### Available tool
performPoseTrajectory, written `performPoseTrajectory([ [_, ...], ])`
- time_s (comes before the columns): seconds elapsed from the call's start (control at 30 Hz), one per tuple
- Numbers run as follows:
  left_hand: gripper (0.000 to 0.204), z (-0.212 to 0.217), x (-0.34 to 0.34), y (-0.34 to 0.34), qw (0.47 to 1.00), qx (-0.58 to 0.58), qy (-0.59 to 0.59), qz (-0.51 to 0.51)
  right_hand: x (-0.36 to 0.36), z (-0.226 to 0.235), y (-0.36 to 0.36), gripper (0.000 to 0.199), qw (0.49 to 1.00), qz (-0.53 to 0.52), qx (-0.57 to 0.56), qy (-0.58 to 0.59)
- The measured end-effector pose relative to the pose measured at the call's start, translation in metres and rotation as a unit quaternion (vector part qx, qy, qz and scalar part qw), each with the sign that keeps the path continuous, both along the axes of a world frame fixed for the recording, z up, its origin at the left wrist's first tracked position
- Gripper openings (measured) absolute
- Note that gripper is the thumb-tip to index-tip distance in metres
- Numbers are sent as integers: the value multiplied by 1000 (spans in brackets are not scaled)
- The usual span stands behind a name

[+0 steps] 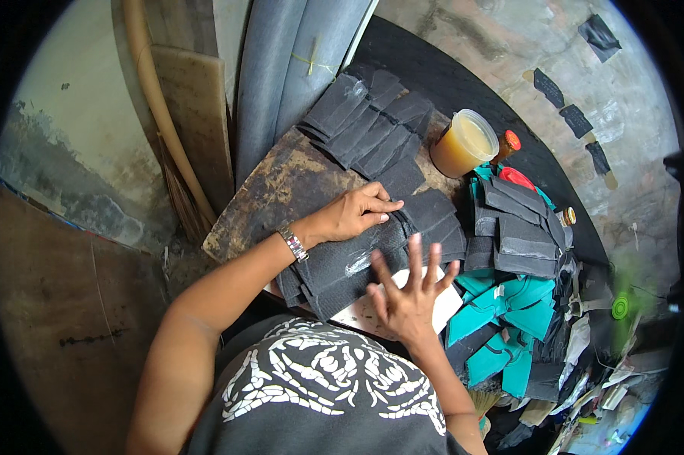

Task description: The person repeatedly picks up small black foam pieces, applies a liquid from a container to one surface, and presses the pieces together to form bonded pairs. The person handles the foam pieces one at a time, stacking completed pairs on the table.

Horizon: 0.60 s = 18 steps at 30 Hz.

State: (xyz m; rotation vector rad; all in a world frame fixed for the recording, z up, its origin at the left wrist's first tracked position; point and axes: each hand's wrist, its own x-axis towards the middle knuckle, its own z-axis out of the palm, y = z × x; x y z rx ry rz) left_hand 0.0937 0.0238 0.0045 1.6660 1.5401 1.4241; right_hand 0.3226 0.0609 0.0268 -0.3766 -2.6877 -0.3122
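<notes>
1. Hands first: I see the left hand (pixel 355 212) lying flat at the frame's centre, fingers pressed together and extended toward 3 o'clock, fingertips resting on the dark fabric pieces (pixel 357 262).
2. Right hand (pixel 410 292) sits just at 5 o'clock of the left one, palm down, fingers spread wide and pointing toward 12 o'clock; its tips touch the lower edge of the same row. I see nothing pinched in either hand.
3. Wristwatch (pixel 292 244), metal band, on the left wrist.
4. The dark fabric pieces lie overlapped in a row across a stained wooden board (pixel 273 189), running from 7 o'clock up toward 3 o'clock of the left hand.
5. A second fan of black pieces (pixel 372 125) lies at 12 o'clock on the board, well apart from the hands.
6. A tub of amber glue (pixel 463 142), lid on, stands at 1 o'clock, just beside that fan.
7. Stacked grey pieces (pixel 520 227) at 3 o'clock, with teal pieces (pixel 501 318) heaped below them at 4 o'clock.
8. A white slab (pixel 372 311) shows under the right palm; I cannot tell what it is.
</notes>
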Motion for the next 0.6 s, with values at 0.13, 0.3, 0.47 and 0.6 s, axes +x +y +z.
performPoseTrajectory([
  [0.13, 35, -1, 0, 1, 1000, -8, -5, 1, -9, -5, 12, 44, 998, -32, 53, -25],
  [0.3, 35, -2, -2, 0, 1000, -12, -6, 1, -15, -11, 4, 51, 999, 31, 6, -27],
  [0.47, 35, -6, -3, 2, 1000, -19, -7, 2, -20, -12, -8, 52, 993, 109, -22, -37],
  [0.6, 35, -9, -4, 3, 1000, -25, -10, -1, -35, -14, -26, 53, 984, 167, -51, -34],
])
